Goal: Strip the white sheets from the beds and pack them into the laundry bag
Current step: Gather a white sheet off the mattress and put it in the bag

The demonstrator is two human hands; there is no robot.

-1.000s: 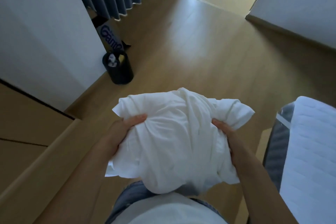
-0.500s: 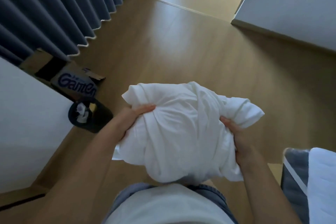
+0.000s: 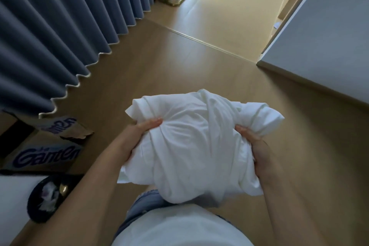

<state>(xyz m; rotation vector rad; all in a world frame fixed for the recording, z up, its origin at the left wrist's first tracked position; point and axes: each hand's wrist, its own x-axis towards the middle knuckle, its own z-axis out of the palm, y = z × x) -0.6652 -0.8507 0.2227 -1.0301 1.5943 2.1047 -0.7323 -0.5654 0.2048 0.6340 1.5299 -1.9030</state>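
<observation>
A crumpled white sheet bundle (image 3: 195, 146) is held in the air at the lower centre of the head view, in front of the person's waist and above the wooden floor (image 3: 179, 62). Its long axis runs across the body, roughly 9 to 3 o'clock. One loose corner points to about 2 o'clock and another to about 10 o'clock. The left grip (image 3: 139, 136) clasps the bundle's 9 o'clock side, thumb on top and fingers hidden beneath. The right grip (image 3: 257, 152) clasps the 3 o'clock side, thumb pressed into the folds. A blue curtain (image 3: 50, 36) hangs at 10 o'clock. A printed cardboard box (image 3: 46, 154) and a dark bin (image 3: 48, 193) sit at 8 o'clock, and a pale wall (image 3: 329, 36) stands at 2 o'clock.
</observation>
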